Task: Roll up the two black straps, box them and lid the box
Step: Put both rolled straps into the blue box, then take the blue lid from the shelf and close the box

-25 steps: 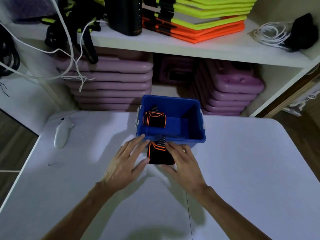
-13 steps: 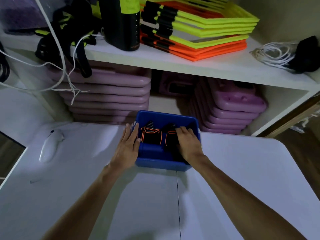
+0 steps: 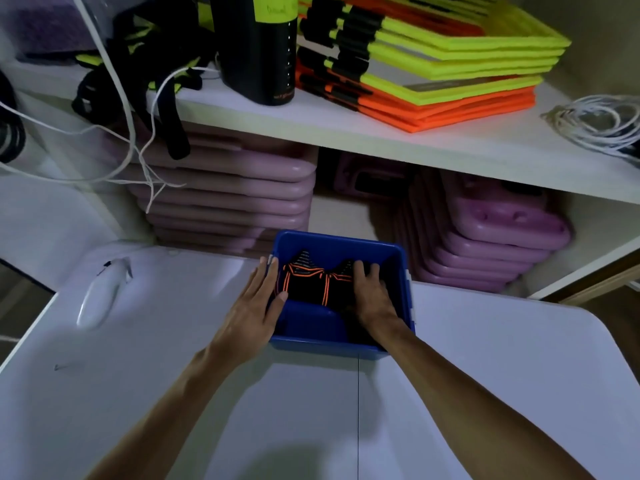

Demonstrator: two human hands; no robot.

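Steadying the blue plastic box (image 3: 341,336) seems to be the job of the left hand (image 3: 254,306): its fingers lie straight along the outside of the left wall, thumb hooked over the rim to the inside, so it looks set to keep the box from sliding on the white table (image 3: 502,375). The right hand (image 3: 372,296) is down inside the box, fingers curled over the top of the right rolled strap (image 3: 341,284), apparently pressing it into place beside the left rolled strap (image 3: 301,284); whether it pinches the roll or only pushes on it I cannot tell.

Both 2 straps, black with orange edging, sit side by side and touching at the far end of the box, probably so each roll props the other and neither uncoils. The near part of the box floor shows bare blue.

Judging by this, rolling and boxing are all but done and only the lid is left. No lid shows anywhere in view, so it will have to be found first.

Off to the left on the table lies a white handheld device (image 3: 100,296), well apart from the box. Behind, a white shelf (image 3: 346,133) carries stacked yellow and orange frames (image 3: 433,64), with purple cases (image 3: 225,195) piled underneath.
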